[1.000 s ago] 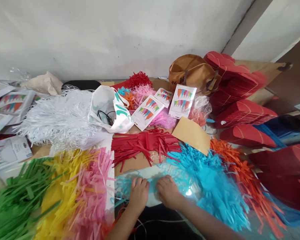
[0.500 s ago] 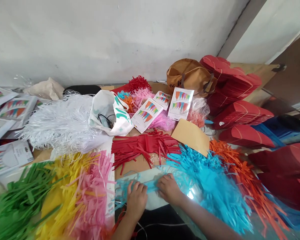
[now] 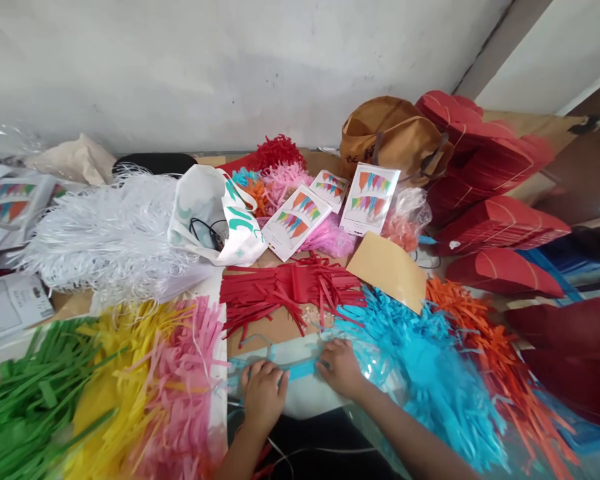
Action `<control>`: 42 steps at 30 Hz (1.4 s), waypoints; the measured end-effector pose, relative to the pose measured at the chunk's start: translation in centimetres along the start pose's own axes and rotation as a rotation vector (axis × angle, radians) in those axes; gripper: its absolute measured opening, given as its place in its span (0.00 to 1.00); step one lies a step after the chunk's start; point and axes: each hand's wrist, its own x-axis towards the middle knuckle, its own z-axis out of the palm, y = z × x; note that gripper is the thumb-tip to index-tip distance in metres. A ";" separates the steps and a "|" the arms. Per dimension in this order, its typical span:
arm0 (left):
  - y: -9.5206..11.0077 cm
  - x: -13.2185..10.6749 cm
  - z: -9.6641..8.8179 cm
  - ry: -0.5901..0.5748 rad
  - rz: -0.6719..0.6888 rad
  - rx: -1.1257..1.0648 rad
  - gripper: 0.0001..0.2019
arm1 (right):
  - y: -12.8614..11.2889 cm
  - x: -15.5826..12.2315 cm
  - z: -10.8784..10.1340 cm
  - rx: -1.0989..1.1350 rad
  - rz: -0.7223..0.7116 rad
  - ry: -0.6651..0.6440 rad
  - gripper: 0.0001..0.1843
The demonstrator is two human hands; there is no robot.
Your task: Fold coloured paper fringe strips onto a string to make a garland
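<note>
The left hand [image 3: 264,393] and the right hand [image 3: 341,368] rest with fingers together on a blue paper strip [image 3: 300,369], just left of the blue fringe pile [image 3: 430,380]; pinching cannot be confirmed. Risk: uneven pulling could tear the strip or snag the fringe.

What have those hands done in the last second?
The left hand has slid left and the right hand slightly right along the blue paper strip, which now shows longer between them. The red fringe and white fringe stayed as they were.
</note>
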 end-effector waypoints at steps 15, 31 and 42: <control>0.9 0.7 0.2 0.071 0.225 0.023 0.11 | -0.6 -1.3 1.2 -0.089 -0.250 0.210 0.04; 0.9 -0.4 2.1 0.219 0.328 0.025 0.07 | -0.2 -1.1 2.4 -0.059 -0.340 0.344 0.07; -0.9 -1.4 1.2 0.181 0.185 -0.119 0.06 | 3.1 -1.6 0.6 0.145 -0.190 0.285 0.10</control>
